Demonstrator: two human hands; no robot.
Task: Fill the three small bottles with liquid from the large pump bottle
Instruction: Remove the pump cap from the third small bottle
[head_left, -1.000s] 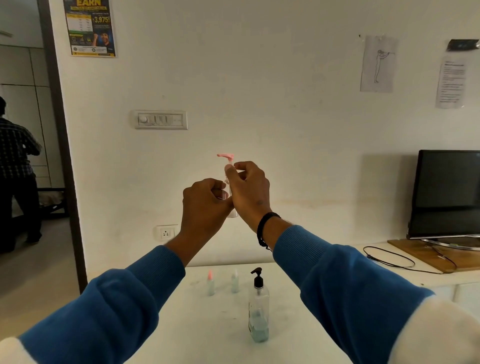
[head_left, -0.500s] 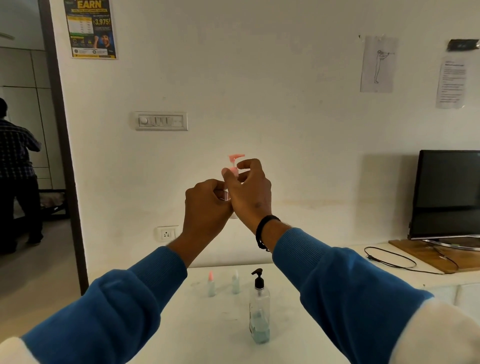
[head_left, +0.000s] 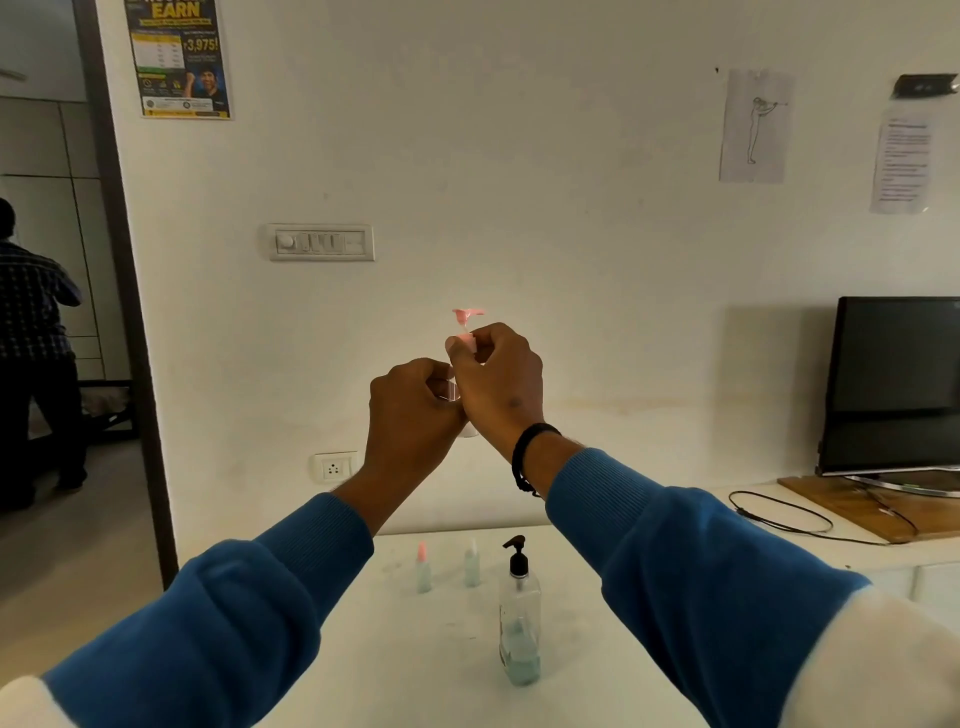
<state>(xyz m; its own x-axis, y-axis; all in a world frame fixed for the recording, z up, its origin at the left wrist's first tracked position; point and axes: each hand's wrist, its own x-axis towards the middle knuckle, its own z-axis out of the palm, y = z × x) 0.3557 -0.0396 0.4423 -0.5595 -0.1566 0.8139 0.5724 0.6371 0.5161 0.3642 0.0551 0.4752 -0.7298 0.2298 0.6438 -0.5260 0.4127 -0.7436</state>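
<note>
I hold a small clear bottle (head_left: 451, 391) up in front of the wall, well above the table. My left hand (head_left: 413, 413) grips its body, which is mostly hidden. My right hand (head_left: 498, 382) pinches the collar of its pink pump top (head_left: 467, 322). On the white table (head_left: 395, 649) below stand two more small bottles, one with a pink cap (head_left: 423, 569) and one with a white cap (head_left: 471, 565). To their right, closer to me, the large clear pump bottle (head_left: 519, 618) with a black pump holds a little bluish liquid.
A dark monitor (head_left: 893, 384) stands on a wooden board at the right, with a black cable (head_left: 779, 514) looped on the counter. A doorway at the left shows a person (head_left: 36, 353) standing in the other room. A wall socket (head_left: 335, 466) sits behind the table.
The pink pump top has turned between my right fingers: its nozzle pointed left, then right, and still points right. Both hands have stayed in the same raised spot.
</note>
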